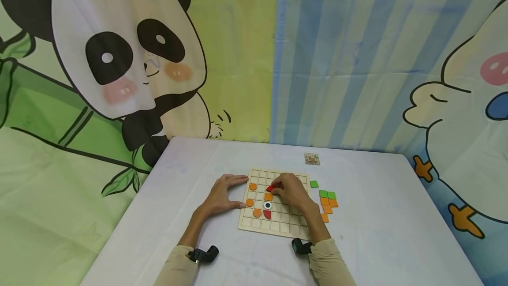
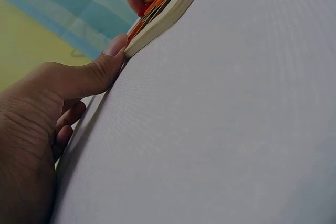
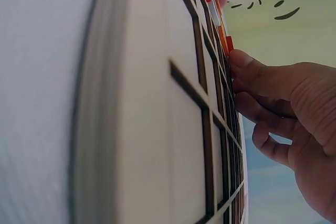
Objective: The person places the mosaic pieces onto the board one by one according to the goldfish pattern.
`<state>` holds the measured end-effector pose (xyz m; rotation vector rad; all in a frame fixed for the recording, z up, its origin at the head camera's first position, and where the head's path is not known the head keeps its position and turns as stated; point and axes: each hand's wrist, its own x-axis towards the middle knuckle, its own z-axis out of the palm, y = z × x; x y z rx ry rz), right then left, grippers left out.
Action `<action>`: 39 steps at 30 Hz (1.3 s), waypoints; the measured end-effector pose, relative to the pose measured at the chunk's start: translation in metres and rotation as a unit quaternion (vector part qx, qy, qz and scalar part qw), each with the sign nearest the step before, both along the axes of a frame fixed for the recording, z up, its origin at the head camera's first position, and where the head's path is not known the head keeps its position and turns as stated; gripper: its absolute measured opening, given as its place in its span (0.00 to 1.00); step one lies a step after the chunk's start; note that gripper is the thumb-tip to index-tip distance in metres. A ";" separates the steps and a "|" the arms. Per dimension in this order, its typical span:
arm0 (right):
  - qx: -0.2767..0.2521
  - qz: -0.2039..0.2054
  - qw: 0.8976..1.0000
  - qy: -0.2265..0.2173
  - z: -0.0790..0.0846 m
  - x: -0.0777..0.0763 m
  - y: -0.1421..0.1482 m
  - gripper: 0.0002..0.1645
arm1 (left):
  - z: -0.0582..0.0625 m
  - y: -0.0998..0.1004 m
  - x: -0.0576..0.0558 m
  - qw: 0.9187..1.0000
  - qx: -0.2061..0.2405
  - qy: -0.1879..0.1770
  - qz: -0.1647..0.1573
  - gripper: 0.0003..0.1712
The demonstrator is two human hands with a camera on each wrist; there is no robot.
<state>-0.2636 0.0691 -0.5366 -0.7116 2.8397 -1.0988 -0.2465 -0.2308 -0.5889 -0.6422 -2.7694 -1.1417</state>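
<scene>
Red piece [image 1: 270, 188] in the pinch, and the grid wants precision!

And here's the right hand [image 1: 292, 190], thumb and fingers nipping that red piece low over the wooden board [image 1: 282, 222], just beyond the orange square [image 1: 268, 197]. Is it flat in its cell? The fingertips cover too much to tell. Over on the far flank, the left hand [image 1: 218, 195] grasps nothing; thumb and fingers spread, it braces the board's left edge. Lovely support, and worth holding, since a skidding board would likely spoil everything!

What does good play look like here? Turn the piece in the fingertips first, I'd say, then line its edges up with the grooves, lower it level, press once and let go straight upward. Careful of the neighbours: that orange square sits close below, with the black-and-white disc [image 1: 267, 205] and the red quarter-round [image 1: 267, 215] lined up behind it towards the person. A dragging fingertip could well nudge the lot!
</scene>
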 end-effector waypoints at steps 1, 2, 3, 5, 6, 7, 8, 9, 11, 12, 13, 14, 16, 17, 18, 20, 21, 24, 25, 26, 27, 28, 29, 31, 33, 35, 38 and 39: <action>0.001 0.000 1.000 0.001 0.000 0.000 0.000 0.11 | 0.000 0.000 0.000 1.000 -0.001 0.000 0.000 0.52; 0.002 0.002 1.000 0.002 -0.001 -0.001 0.000 0.11 | 0.000 -0.001 0.000 1.000 -0.001 0.000 0.000 0.52; 0.004 0.003 1.000 0.002 -0.001 -0.001 0.000 0.11 | -0.001 -0.001 -0.001 1.000 -0.001 0.001 0.000 0.52; 0.003 0.006 1.000 -0.001 -0.001 -0.001 0.000 0.11 | -0.001 -0.001 0.000 1.000 -0.001 0.001 0.000 0.52; 0.003 0.008 1.000 -0.002 -0.001 -0.002 0.000 0.11 | -0.001 -0.001 0.000 1.000 -0.001 0.000 0.000 0.52; 0.002 0.010 1.000 -0.003 -0.001 -0.002 -0.001 0.11 | 0.000 -0.001 0.000 1.000 0.000 0.000 -0.001 0.52; 0.001 0.013 1.000 -0.007 -0.001 -0.002 -0.001 0.11 | 0.000 -0.001 0.000 1.000 0.000 -0.001 -0.001 0.52; 0.000 0.014 1.000 -0.010 0.000 -0.002 -0.001 0.11 | 0.000 0.000 0.000 1.000 0.002 -0.002 -0.001 0.52; -0.003 0.017 1.000 -0.013 0.000 -0.002 0.000 0.11 | 0.000 0.000 0.000 1.000 0.000 0.000 -0.001 0.52; -0.005 0.018 1.000 -0.014 0.000 -0.002 0.000 0.11 | 0.000 0.000 0.000 1.000 -0.002 0.001 -0.002 0.52; -0.005 0.019 1.000 -0.014 0.000 -0.002 0.000 0.11 | 0.000 0.001 0.000 1.000 -0.003 0.003 -0.002 0.52; -0.005 0.019 1.000 -0.012 0.000 -0.002 0.000 0.11 | 0.000 0.001 -0.001 1.000 -0.004 0.003 -0.001 0.52; -0.003 0.018 1.000 -0.008 0.001 -0.002 0.000 0.11 | 0.000 0.001 -0.001 1.000 -0.006 0.005 -0.001 0.52; -0.003 0.018 1.000 -0.006 0.001 -0.002 0.000 0.11 | 0.000 0.001 -0.001 1.000 -0.006 0.004 -0.002 0.52; -0.003 0.019 1.000 -0.006 0.001 -0.002 0.000 0.11 | 0.000 0.001 -0.001 1.000 -0.005 0.003 -0.002 0.52; -0.005 0.020 1.000 -0.005 0.000 -0.002 0.001 0.11 | 0.000 0.001 -0.001 1.000 -0.004 0.003 -0.001 0.51; -0.007 0.023 1.000 -0.006 0.000 -0.002 0.001 0.11 | 0.000 0.000 -0.001 1.000 -0.004 0.003 -0.001 0.51; -0.013 0.025 1.000 -0.009 -0.001 -0.003 0.001 0.11 | -0.001 0.000 -0.001 1.000 -0.003 0.007 0.000 0.51; -0.013 0.025 1.000 -0.010 -0.001 -0.003 0.001 0.11 | -0.001 0.000 -0.001 1.000 -0.004 0.008 0.000 0.51; -0.014 0.025 1.000 -0.010 -0.002 -0.003 0.001 0.11 | -0.001 0.000 -0.001 1.000 -0.004 0.008 0.000 0.51; -0.013 0.024 1.000 -0.010 -0.002 -0.003 0.001 0.11 | -0.001 0.000 -0.001 1.000 -0.005 0.008 -0.001 0.51; -0.013 0.023 1.000 -0.009 -0.002 -0.003 0.001 0.11 | -0.001 0.000 -0.001 1.000 -0.006 0.007 -0.002 0.51; -0.013 0.023 1.000 -0.009 -0.002 -0.003 0.001 0.11 | -0.002 0.000 -0.002 1.000 -0.006 0.006 -0.002 0.52; -0.013 0.024 1.000 -0.008 -0.002 -0.002 0.001 0.11 | -0.002 0.000 -0.002 1.000 -0.007 0.005 -0.002 0.52; -0.012 0.023 1.000 -0.010 -0.001 -0.002 0.001 0.11 | -0.003 -0.001 -0.003 1.000 -0.007 0.001 -0.001 0.52; -0.009 0.023 1.000 -0.010 0.000 -0.001 0.001 0.11 | -0.003 -0.001 -0.003 1.000 -0.007 0.000 0.000 0.52; -0.006 0.020 1.000 -0.015 0.000 0.000 0.000 0.12 | -0.004 -0.002 -0.003 1.000 -0.008 0.001 0.000 0.53; -0.006 0.020 1.000 -0.016 0.000 0.000 0.000 0.12 | -0.004 -0.002 -0.003 1.000 -0.008 0.003 0.000 0.53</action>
